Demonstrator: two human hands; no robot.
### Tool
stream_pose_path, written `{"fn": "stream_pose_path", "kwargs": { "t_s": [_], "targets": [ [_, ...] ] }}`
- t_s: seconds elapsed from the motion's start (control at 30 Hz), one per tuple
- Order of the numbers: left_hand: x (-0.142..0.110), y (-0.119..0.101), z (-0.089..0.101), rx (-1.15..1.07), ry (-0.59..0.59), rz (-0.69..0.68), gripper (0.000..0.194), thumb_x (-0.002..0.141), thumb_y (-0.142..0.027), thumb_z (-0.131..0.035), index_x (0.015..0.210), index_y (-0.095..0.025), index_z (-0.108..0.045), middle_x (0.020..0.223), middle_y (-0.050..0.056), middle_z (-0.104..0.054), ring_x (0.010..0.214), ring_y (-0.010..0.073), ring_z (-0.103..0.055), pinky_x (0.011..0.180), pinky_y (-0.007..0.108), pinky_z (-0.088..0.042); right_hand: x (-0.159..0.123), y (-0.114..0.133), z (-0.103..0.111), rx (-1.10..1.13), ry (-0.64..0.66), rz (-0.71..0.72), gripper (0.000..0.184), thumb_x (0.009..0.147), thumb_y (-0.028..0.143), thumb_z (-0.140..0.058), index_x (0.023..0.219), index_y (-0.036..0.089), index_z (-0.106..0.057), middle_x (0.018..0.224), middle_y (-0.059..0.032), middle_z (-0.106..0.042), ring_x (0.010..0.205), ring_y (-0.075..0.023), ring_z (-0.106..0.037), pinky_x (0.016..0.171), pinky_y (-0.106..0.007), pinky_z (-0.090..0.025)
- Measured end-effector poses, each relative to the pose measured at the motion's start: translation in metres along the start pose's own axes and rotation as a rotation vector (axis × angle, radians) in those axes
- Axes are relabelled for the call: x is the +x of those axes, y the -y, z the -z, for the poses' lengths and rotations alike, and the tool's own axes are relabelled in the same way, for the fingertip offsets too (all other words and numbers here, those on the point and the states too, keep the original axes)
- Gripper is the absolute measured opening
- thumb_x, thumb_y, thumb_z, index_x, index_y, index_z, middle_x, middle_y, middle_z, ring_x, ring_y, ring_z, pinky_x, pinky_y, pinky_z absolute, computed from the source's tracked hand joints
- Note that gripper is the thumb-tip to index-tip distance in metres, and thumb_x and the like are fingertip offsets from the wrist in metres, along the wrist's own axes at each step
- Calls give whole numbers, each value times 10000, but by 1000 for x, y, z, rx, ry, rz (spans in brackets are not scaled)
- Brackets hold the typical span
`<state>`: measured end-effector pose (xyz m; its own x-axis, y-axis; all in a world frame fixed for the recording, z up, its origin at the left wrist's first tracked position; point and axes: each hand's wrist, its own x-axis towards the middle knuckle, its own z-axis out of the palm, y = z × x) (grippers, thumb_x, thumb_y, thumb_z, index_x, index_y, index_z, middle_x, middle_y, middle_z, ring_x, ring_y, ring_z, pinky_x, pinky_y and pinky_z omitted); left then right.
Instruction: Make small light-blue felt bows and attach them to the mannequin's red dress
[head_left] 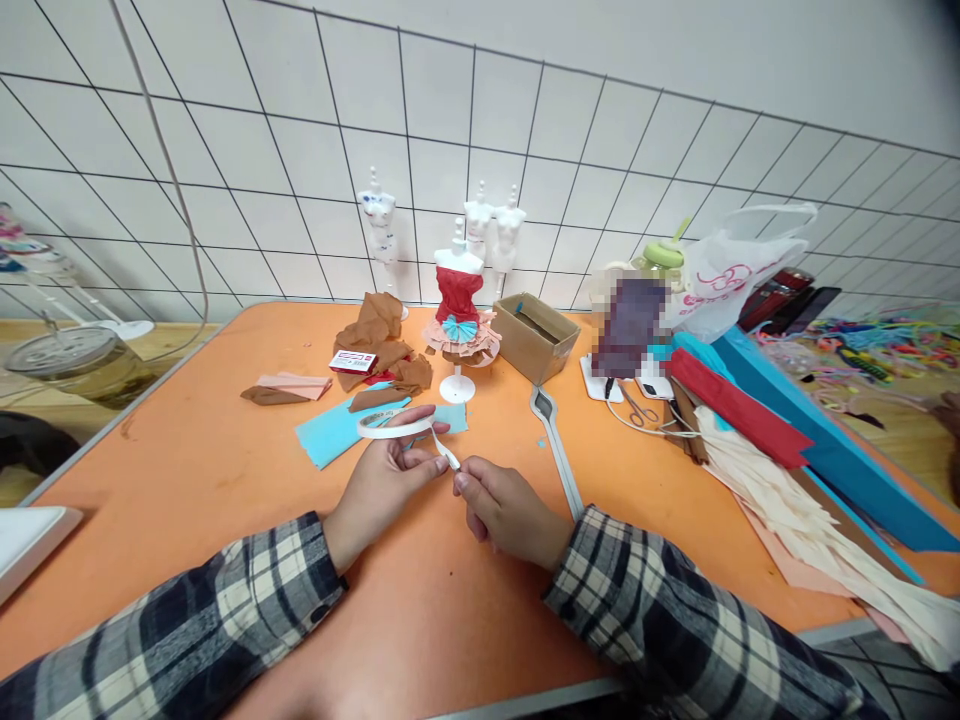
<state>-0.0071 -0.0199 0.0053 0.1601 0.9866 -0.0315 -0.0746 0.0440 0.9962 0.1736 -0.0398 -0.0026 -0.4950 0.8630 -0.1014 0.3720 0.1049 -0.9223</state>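
A narrow ring-shaped roll of white tape was held above the near-middle part of the orange worktop, in front of the small white dress form with a red bodice and pink ruffled skirt. The roll was gripped by the left hand, whose fingers were closed on it, while a short, loose white strip ran down from its edge towards the right hand. The strip's end was pinched between the right hand's thumb and curled fingers, close to the left fingertips.

For this handling, the strip seemed best drawn in line with the roll, with light, even tension, so that twisting or creasing would be avoided. The roll was judged to need a steady but gentle grip, and the adhesive face was best touched only at the very end.

Beneath and beyond the roll, light-blue crinkled paper was spread, from which any sticky side was best kept apart. An open brown cardboard box was placed beside the dress form.
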Motion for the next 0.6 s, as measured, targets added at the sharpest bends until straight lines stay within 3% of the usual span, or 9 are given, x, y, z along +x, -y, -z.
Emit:
{"fn": "stream_pose_path", "kwargs": {
  "t_s": [0.43,0.6],
  "targets": [
    [0,-2,0,36,-17,-3,703,689,-290,-767,1318,-209,-464,1246,114,-593,618,96,-630,688,306,-539,0,-1,3,37,39,-46,236,1009,359,-319,888,213,-461,481,91,-507,361,-68,-425,430,-182,-334],
    [0,-9,-1,-27,-91,-21,745,669,-279,-788,1330,-226,-449,1224,94,-614,634,87,-629,695,289,-533,-1,0,3,43,45,-57,215,1002,339,-345,872,205,-451,486,93,-510,353,-54,-415,429,-170,-334]
  ]
}}
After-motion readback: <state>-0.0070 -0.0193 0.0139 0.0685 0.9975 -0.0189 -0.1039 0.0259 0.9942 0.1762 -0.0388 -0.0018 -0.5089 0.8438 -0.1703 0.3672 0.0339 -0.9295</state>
